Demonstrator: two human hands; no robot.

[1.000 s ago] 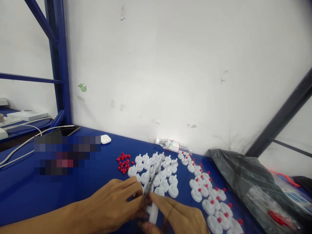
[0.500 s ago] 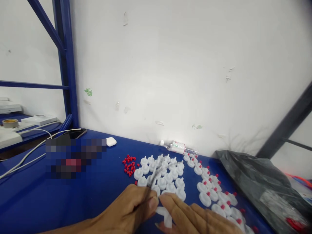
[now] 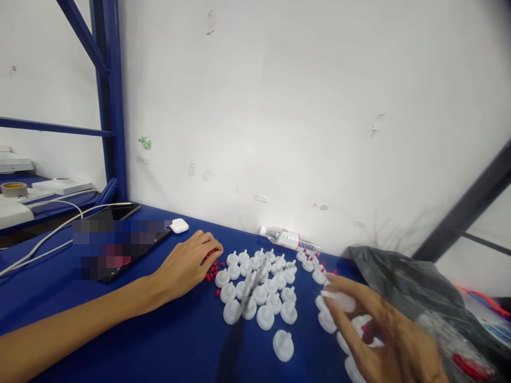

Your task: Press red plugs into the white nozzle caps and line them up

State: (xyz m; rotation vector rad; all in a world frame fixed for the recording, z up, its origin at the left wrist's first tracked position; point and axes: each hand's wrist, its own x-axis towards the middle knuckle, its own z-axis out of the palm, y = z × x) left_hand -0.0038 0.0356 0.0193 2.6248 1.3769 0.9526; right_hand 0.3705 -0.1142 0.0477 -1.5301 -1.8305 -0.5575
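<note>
My left hand (image 3: pixel 186 266) reaches out to a small pile of red caps (image 3: pixel 212 269), fingertips bent down onto it; whether a cap is pinched is hidden. My right hand (image 3: pixel 385 332) is raised at the lower right and holds a white round part (image 3: pixel 339 300) between thumb and fingers. Between the hands, several white round parts (image 3: pixel 255 287) stand in a cluster on the blue table (image 3: pixel 179 340). One white part (image 3: pixel 283 344) stands alone nearer to me. A thin grey blurred object (image 3: pixel 244 298) crosses the cluster; what it is cannot be told.
White parts with red caps (image 3: pixel 317 272) lie behind my right hand. A small bottle (image 3: pixel 285 238) lies against the white wall. A black plastic bag (image 3: pixel 411 287) fills the right. A phone (image 3: pixel 120 215), a white earbud case (image 3: pixel 179 225) and cables (image 3: pixel 48 234) sit left.
Both hands had been together over one white part near me. Now the left hand has gone forward-left to the red caps, and the right hand has swung right, carrying a white part.
</note>
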